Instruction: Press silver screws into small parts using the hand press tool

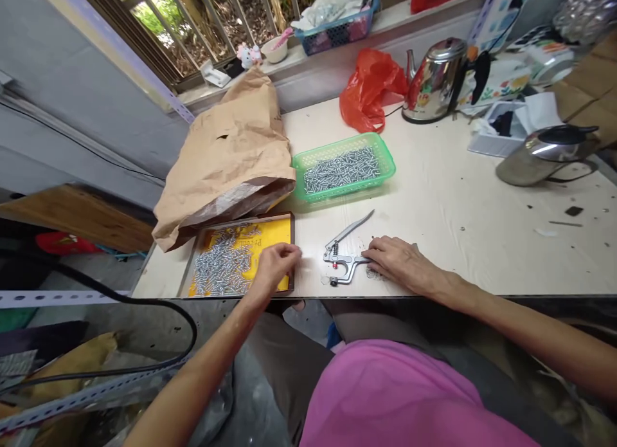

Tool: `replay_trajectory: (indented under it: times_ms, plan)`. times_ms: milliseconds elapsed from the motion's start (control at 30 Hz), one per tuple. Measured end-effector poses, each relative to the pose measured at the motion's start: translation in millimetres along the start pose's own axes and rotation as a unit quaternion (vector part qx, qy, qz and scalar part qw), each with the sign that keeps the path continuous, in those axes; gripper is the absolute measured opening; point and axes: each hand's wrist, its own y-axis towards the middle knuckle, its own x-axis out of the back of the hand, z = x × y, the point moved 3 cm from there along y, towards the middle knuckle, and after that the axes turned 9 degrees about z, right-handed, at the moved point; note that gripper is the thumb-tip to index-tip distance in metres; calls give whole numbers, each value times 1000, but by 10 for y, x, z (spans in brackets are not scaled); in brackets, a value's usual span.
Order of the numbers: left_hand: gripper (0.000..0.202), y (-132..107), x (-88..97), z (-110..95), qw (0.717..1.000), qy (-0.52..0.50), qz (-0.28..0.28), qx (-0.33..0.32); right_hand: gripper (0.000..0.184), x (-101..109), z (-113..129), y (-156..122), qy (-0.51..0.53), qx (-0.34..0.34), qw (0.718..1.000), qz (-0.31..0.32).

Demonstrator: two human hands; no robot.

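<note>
My right hand (402, 264) lies on the table with its fingers closed over one handle of the metal snap-fastener pliers (348, 262). The other handle stands raised, so the jaws are apart, with a red piece and a black piece at the jaw ends. To the left, my left hand (278, 265) is closed in a pinch above the right edge of a shallow tray (292, 241); whatever is between its fingertips is too small to make out. Many small silvery metal pieces (222, 264) lie in the tray on a yellow printed lining.
Behind the pliers stands a green plastic basket (385, 173) of similar metal pieces. A large brown paper bag (231, 145) overhangs the tray's back. Farther off are a red plastic bag (369, 93), a kettle (434, 80) and a metal pitcher (535, 157). The table's front edge runs close below both hands.
</note>
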Motion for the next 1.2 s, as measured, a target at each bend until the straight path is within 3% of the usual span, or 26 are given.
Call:
replay_trajectory:
  times_ms: [67,133,233,433,733,800,900,967,1067,1200]
  plan:
    - [19,-134,-348,-123,986,-131,92,41,20,-56,-20,-4,-16,-10,1000,5]
    - [20,-215,-594,-182,966,-204,143,74,20,-96,-36,-19,-27,-17,999,5]
    - [23,-209,-739,-165,948,-246,167,112,24,-122,-42,-53,-34,-18,999,3]
    - [23,-90,-716,-104,945,-229,177,154,26,-120,-42,-73,-29,-7,1000,-2]
    - [20,-66,-717,-147,945,-146,237,175,23,-28,-35,-62,-7,-9,1000,14]
    - [21,-76,-712,-150,946,-131,244,171,36,36,-101,-17,2,1,1000,5]
    - [25,-92,-716,-136,948,-124,242,166,83,106,-266,129,-12,9,1000,15]
    - [25,-95,-726,-120,950,-124,236,162,99,121,-366,250,-26,16,998,47]
    - [25,-85,-747,-102,953,-123,229,158,100,143,-423,389,-40,38,996,71]
    - [29,-93,-744,-92,956,-115,221,157,86,190,-369,448,-61,24,996,65]
